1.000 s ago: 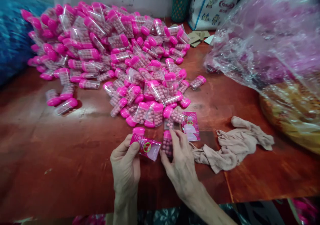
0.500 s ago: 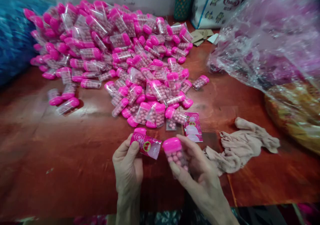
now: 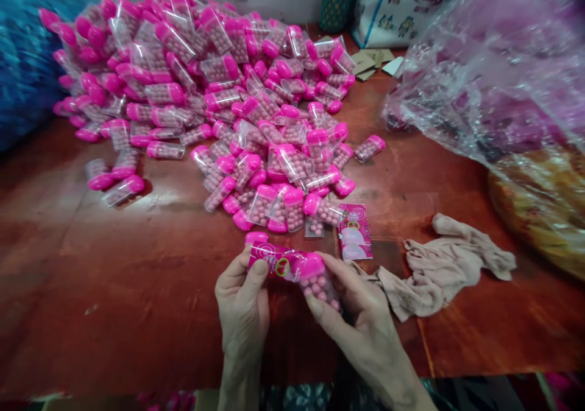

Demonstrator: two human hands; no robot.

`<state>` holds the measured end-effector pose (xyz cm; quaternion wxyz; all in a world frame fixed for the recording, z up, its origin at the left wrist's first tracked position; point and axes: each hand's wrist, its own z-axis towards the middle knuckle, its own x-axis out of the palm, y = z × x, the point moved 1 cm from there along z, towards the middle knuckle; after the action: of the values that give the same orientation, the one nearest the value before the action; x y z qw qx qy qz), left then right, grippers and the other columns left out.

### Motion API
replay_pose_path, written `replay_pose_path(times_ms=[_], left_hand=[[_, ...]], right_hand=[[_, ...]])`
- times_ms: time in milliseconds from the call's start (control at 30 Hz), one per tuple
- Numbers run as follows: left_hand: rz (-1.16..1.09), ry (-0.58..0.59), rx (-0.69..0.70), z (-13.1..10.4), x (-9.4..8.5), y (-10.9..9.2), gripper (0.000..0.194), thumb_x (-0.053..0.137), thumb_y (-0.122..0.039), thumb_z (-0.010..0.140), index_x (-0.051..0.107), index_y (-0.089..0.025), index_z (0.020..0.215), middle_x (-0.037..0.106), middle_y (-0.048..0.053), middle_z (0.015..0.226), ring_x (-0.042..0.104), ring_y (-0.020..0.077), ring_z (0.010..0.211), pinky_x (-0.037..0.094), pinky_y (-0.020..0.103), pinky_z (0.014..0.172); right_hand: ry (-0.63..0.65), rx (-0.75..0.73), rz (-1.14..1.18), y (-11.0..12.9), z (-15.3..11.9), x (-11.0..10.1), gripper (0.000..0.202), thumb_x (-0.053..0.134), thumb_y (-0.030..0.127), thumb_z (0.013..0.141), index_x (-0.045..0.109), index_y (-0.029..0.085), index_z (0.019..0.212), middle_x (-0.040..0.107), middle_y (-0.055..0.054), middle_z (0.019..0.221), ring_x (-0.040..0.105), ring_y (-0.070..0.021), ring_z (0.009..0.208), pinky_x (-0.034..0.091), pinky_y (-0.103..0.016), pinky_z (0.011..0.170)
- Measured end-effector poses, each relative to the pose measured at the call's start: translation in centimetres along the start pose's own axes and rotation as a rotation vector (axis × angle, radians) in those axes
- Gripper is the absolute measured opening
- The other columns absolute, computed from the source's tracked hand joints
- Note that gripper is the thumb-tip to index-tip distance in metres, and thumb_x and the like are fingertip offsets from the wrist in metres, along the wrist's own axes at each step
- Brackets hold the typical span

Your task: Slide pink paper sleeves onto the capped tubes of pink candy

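Note:
Between thumb and fingers, my left hand (image 3: 244,289) pinches a printed pink wrapper sleeve (image 3: 274,262) that points to the right. My right hand (image 3: 361,313) grips a small clear candy bottle (image 3: 320,286) with a pink cap and pink balls inside. The bottle tilts, its capped end at the right end of the sleeve; whether the cap is inside it or behind it I cannot tell. Just beyond my hands lies a large heap of similar bottles (image 3: 219,64). A stack of flat pink sleeves (image 3: 355,231) rests on the table beyond my right hand.
A crumpled beige cloth (image 3: 439,271) lies on the red-brown table (image 3: 137,289) at right. Clear plastic sheeting (image 3: 493,76) bulges over the right side, and a blue plastic bag (image 3: 27,58) stands at left. Cardboard pieces (image 3: 365,63) and a white printed bag (image 3: 393,9) are at the back.
My left hand has moved slightly right with the sleeve, and the gap to the bottle has closed. The capped end of the bottle now meets the sleeve.

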<state>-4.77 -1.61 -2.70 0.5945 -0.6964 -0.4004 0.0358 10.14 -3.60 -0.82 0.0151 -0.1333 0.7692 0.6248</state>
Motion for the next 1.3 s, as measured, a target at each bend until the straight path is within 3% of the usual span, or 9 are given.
replay_pose_path(times_ms=[333, 500, 667, 833, 967, 1100, 1200, 1300], left_hand=[[0.026, -0.008, -0.052, 0.1, 0.0, 0.2, 0.016, 0.082, -0.025, 0.054, 0.072, -0.019, 0.064, 0.071, -0.002, 0.06, 0.061, 0.0077, 0.054, 0.051, 0.016, 0.057], [0.047, -0.019, -0.089, 0.0, 0.2, 0.2, 0.019, 0.082, -0.026, 0.054, 0.072, -0.016, 0.067, 0.07, 0.0, 0.061, 0.061, 0.0087, 0.054, 0.051, 0.018, 0.056], [0.048, -0.039, -0.097, 0.0, 0.4, 0.3, 0.016, 0.078, -0.026, 0.06, 0.07, -0.014, 0.067, 0.069, 0.0, 0.06, 0.06, 0.009, 0.053, 0.05, 0.018, 0.054], [0.027, -0.089, -0.059, 0.2, 0.6, 0.4, 0.011, 0.074, -0.025, 0.066, 0.069, -0.016, 0.069, 0.068, -0.002, 0.063, 0.059, 0.008, 0.055, 0.05, 0.018, 0.057], [0.173, -0.023, -0.11, -0.5, 1.0, 0.1, 0.011, 0.072, -0.026, 0.069, 0.068, -0.016, 0.07, 0.065, -0.003, 0.06, 0.057, 0.0087, 0.052, 0.048, 0.019, 0.054], [0.389, 0.044, -0.108, -1.3, 1.4, -0.3, 0.011, 0.073, -0.026, 0.068, 0.067, -0.016, 0.066, 0.062, -0.004, 0.058, 0.053, 0.0067, 0.05, 0.043, 0.015, 0.048], [0.423, 0.069, -0.107, -1.4, 1.6, -0.3, 0.008, 0.073, -0.023, 0.067, 0.068, -0.017, 0.068, 0.063, -0.004, 0.063, 0.055, 0.007, 0.056, 0.044, 0.013, 0.052], [0.339, 0.107, -0.244, -1.1, 1.7, -0.1, 0.01, 0.074, -0.024, 0.065, 0.069, -0.016, 0.069, 0.064, -0.003, 0.063, 0.056, 0.0076, 0.054, 0.046, 0.015, 0.052]], right_hand=[[0.087, 0.049, 0.02, 0.1, 0.3, -0.8, 0.04, 0.061, 0.028, 0.08, 0.055, 0.027, 0.119, 0.06, -0.004, 0.111, 0.058, -0.0235, 0.099, 0.045, -0.041, 0.087], [0.132, 0.044, -0.035, 0.6, 0.5, -1.1, 0.037, 0.061, 0.026, 0.08, 0.057, 0.028, 0.116, 0.063, -0.003, 0.107, 0.058, -0.0222, 0.095, 0.046, -0.038, 0.082], [0.165, 0.031, -0.148, 0.7, 0.6, -1.5, 0.038, 0.062, 0.029, 0.079, 0.058, 0.027, 0.117, 0.063, -0.004, 0.112, 0.056, -0.0237, 0.1, 0.044, -0.039, 0.088], [0.263, 0.063, -0.167, 0.7, 0.3, -1.7, 0.035, 0.062, 0.033, 0.079, 0.061, 0.028, 0.114, 0.066, -0.003, 0.107, 0.059, -0.0226, 0.097, 0.05, -0.034, 0.083], [0.312, -0.019, -0.154, 0.4, -0.5, -1.4, 0.04, 0.062, 0.034, 0.08, 0.056, 0.036, 0.119, 0.064, 0.001, 0.113, 0.06, -0.0209, 0.101, 0.05, -0.029, 0.086], [0.281, -0.094, -0.154, 0.2, -0.8, -0.9, 0.043, 0.063, 0.031, 0.079, 0.054, 0.034, 0.122, 0.063, 0.0, 0.118, 0.059, -0.0223, 0.105, 0.051, -0.028, 0.088], [0.227, -0.133, -0.172, 0.7, -0.4, -0.6, 0.03, 0.056, 0.03, 0.084, 0.06, 0.029, 0.114, 0.068, -0.003, 0.107, 0.064, -0.0223, 0.095, 0.054, -0.028, 0.081], [0.23, -0.123, -0.206, 1.5, 0.1, -0.2, 0.023, 0.049, 0.031, 0.088, 0.063, 0.028, 0.106, 0.071, -0.002, 0.089, 0.066, -0.0196, 0.078, 0.054, -0.027, 0.071]])
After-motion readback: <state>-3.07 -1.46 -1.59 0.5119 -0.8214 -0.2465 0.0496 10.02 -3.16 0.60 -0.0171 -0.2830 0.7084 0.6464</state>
